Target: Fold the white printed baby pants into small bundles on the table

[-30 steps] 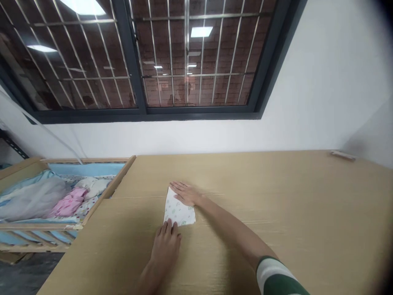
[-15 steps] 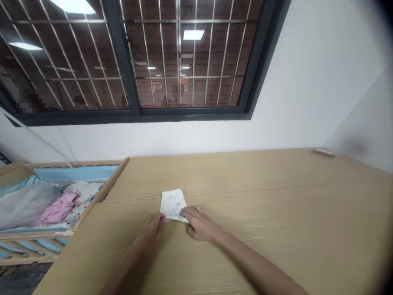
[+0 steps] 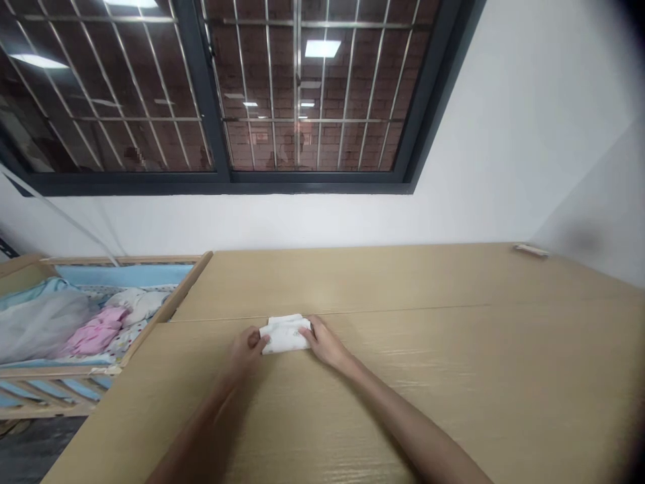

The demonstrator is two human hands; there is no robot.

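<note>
A small white cloth (image 3: 285, 338) with a faint print is folded over on the wooden tabletop (image 3: 403, 376), close to the seam between two boards. My left hand (image 3: 246, 347) pinches its left edge between thumb and fingers. At the opposite edge my right hand (image 3: 325, 341) grips the cloth, thumb on top and fingers behind it. Part of the cloth's back layer shows above the front fold.
To the left stands a wooden crib (image 3: 166, 306) with blue lining, holding a pink cloth (image 3: 98, 331) and sheer white netting (image 3: 48, 326). A small pale strip (image 3: 531, 250) lies at the far right corner. Behind the table is a white wall below a barred window (image 3: 312, 178).
The cloth lay flatter and taller before; its near edge is now folded up and away from me. Both hands have moved slightly forward and hold its two sides.
</note>
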